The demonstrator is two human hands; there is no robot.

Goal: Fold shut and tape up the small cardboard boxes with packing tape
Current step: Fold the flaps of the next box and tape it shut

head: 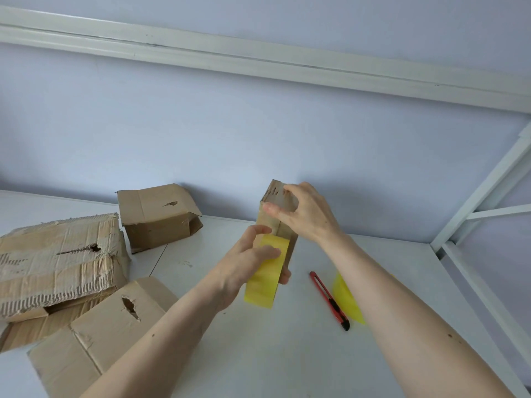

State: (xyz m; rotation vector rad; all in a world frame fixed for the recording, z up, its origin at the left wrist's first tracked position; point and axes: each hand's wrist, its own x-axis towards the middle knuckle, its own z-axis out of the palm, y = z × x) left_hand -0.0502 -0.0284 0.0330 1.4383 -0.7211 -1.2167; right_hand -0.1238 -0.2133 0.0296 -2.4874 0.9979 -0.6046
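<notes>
A small cardboard box [280,222] stands on end on the white table [287,354]. My right hand [304,211] grips its top end, thumb on the near face and fingers curled over the top. A strip of clear tape runs down that near face. My left hand [247,257] holds a yellow roll of packing tape [265,275] against the lower part of the box, fingers curled round the roll.
A red and black utility knife [330,300] lies on the table right of the roll. A second yellow roll [346,301] sits partly behind my right forearm. Three more cardboard boxes lie at the left [57,254], [156,215], [115,326]. A white shelf frame [482,191] rises at the right.
</notes>
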